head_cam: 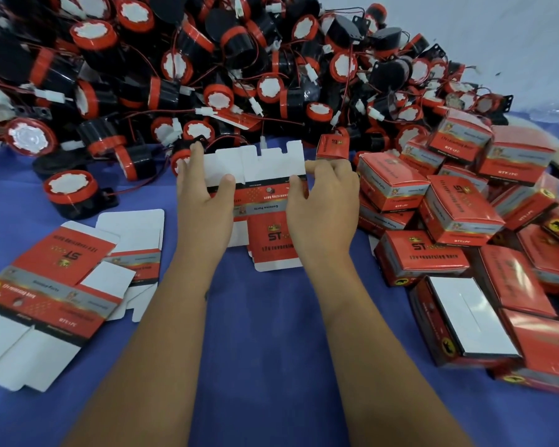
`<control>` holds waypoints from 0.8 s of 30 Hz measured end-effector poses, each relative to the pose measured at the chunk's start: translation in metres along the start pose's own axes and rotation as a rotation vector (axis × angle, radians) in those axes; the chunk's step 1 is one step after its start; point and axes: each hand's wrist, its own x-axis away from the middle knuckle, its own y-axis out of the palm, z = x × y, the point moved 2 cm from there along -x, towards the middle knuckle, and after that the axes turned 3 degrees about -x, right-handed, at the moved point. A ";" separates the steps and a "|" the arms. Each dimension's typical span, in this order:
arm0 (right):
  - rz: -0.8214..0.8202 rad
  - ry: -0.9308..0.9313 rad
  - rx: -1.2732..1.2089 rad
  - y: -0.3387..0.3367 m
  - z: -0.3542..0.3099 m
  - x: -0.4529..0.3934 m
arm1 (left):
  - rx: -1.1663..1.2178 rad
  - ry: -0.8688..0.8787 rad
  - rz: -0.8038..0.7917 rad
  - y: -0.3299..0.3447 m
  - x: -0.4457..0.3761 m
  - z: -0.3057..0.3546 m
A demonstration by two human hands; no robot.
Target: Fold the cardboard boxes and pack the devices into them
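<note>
A flat, unfolded red and white cardboard box [265,201] lies on the blue cloth in the middle, white flaps pointing away from me. My left hand [204,195] grips its left side, thumb on the printed face and fingers over the white flap. My right hand [323,201] pinches its right edge, fingers curled round it. Behind the box rises a big heap of black and red devices [207,66] with red wires and white plugs.
Flat box blanks [55,285] lie spread at the left. Several folded red boxes [459,214] are piled at the right, one [465,321] showing its white bottom. One loose device [71,195] sits left of my hands. Blue cloth [259,333] covers the surface.
</note>
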 end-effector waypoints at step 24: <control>-0.112 -0.133 -0.934 -0.010 -0.028 0.015 | 0.774 0.002 -0.006 -0.002 0.007 0.023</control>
